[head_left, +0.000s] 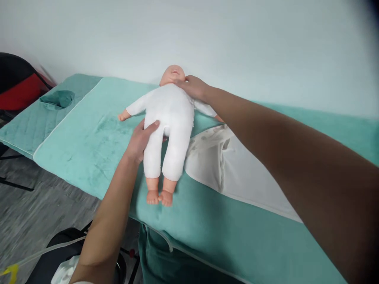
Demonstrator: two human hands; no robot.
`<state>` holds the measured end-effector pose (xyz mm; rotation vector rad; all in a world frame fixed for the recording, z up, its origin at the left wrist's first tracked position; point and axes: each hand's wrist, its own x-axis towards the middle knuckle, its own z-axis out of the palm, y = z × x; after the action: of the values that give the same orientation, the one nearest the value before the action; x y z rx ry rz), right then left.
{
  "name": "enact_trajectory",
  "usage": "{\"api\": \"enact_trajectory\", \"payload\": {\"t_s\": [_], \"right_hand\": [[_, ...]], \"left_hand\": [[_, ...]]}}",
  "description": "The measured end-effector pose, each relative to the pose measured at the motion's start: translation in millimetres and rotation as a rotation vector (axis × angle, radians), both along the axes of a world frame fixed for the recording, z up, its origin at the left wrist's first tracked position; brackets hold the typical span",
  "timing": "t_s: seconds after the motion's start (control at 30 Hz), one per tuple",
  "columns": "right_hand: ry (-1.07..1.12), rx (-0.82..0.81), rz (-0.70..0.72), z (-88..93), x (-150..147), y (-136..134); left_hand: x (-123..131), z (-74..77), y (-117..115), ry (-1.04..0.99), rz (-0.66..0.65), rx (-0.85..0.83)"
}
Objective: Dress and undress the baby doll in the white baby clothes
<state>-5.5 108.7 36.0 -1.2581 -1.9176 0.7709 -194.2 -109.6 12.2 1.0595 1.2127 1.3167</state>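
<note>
A baby doll (170, 104) in a white cloth suit is face up over the green bed cover, its head toward the wall and its bare feet toward me. My left hand (139, 139) grips its thigh and hip, thumb on top and the other fingers underneath. At the neck, my right hand (194, 87) holds the doll with the thumb under the chin; the fingers behind the head are hidden. Whether the doll's back rests on the bed or is slightly raised, I cannot tell. A white garment with snap buttons (251, 173) lies flat just right of the doll's legs.
The massage bed (85, 154) runs along a white wall, with a face hole (57, 99) at its left end. Beyond that end stands a black chair (13, 69) with something red on it. A dark seat (44, 262) with white cloth is below my left arm.
</note>
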Motion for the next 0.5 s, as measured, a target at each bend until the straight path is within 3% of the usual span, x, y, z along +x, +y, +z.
{"api": "enact_trajectory", "payload": {"t_s": [0.1, 0.27, 0.4, 0.5], "right_hand": [[-0.055, -0.177, -0.051, 30.9, 43.1, -36.3], [-0.096, -0.158, -0.170, 59.6, 144.7, -92.1], [-0.186, -0.171, -0.302, 58.8, 225.0, -134.3], [-0.230, -0.192, -0.378, 44.3, 267.0, -160.0]], "left_hand": [[41.6, 16.2, -24.9, 0.025, -0.011, 0.073], [135.0, 27.1, -68.0, -0.067, -0.108, 0.070], [206.3, 17.4, -93.6, -0.197, -0.186, 0.048], [243.6, 5.5, -104.6, -0.273, -0.255, -0.017]]}}
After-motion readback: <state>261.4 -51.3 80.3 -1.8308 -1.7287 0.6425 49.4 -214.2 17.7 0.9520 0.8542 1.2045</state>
